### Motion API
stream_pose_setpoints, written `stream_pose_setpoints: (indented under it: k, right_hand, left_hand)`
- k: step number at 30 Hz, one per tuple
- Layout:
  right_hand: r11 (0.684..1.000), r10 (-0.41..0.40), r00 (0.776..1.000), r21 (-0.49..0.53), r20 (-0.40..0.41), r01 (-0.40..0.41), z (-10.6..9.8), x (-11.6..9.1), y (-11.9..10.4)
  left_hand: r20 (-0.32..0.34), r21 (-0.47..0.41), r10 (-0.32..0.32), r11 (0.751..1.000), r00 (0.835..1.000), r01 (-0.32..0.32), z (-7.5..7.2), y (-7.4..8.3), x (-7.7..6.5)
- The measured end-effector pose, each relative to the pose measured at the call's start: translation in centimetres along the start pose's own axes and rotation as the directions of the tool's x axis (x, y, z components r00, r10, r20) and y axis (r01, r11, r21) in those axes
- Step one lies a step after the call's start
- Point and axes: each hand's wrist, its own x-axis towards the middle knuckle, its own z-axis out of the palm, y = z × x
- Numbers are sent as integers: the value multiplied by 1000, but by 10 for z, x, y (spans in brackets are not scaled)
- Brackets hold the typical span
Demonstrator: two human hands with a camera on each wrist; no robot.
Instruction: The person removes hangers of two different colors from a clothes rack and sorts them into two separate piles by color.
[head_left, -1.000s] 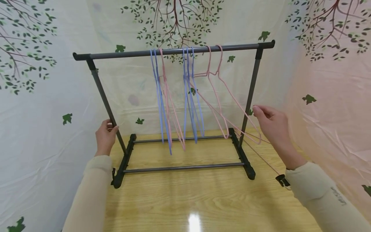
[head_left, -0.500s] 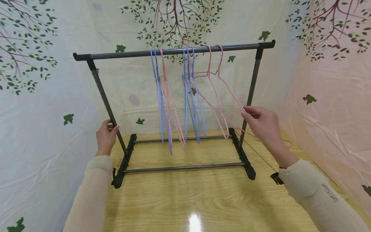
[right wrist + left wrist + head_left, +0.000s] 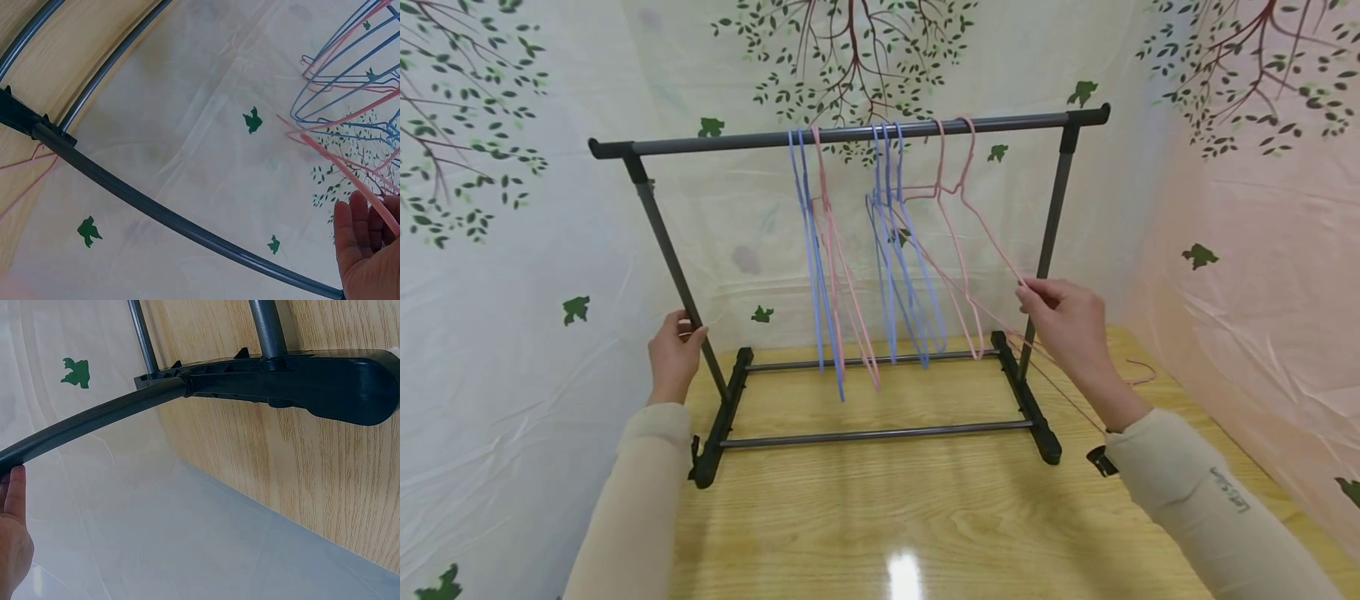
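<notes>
A black garment rack stands on the wooden table, its top bar (image 3: 722, 142) carrying several blue and pink hangers. My left hand (image 3: 674, 354) holds the rack's left post (image 3: 666, 242) low down, with fingers behind it and thumb in front. My right hand (image 3: 1070, 329) pinches the sloping arm of the rightmost pink hanger (image 3: 988, 227), just in front of the right post (image 3: 1053, 208). In the right wrist view the pink hanger (image 3: 340, 167) passes between thumb and fingers. Blue hangers (image 3: 887, 162) and another pink hanger (image 3: 940, 158) hang left of it.
Farther left on the bar hang blue hangers (image 3: 806, 171) and pink ones (image 3: 821, 171). Behind the right hand, a pink hanger (image 3: 1142, 372) lies on the table (image 3: 850, 517). A small black object (image 3: 1101, 461) sits by the right sleeve. Printed cloth surrounds the table.
My right hand has moved left, taken hold of the rightmost pink hanger and turned its near end leftward. The blue hangers in the middle have swung and spread. The left hand stays put.
</notes>
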Motion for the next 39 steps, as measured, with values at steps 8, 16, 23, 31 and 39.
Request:
stream_pose_setpoints:
  k: [8,16,23,31,39]
  right_hand:
    - [1000,7,999,26,-42,-6,1,1,-3]
    - [997,12,995,73,-103,-5,-1,0,-4]
    - [1000,-6,991,30,-133,10,-4,-1,2]
    - [998,-46,982,-43,-182,39,-8,-3,7]
    - [989,-128,963,-101,-237,107,-12,-2,16]
  left_hand:
    - [-6,2,7,1000,1000,-7,0,-2,1]
    - [-10,-8,11,1000,1000,-11,0,-3,1]
    - [-13,-12,11,1000,1000,-11,0,-3,1]
    - [-18,-7,13,1000,1000,-13,1,-4,3]
    - [-30,-2,26,1000,999,-26,1,-6,4]
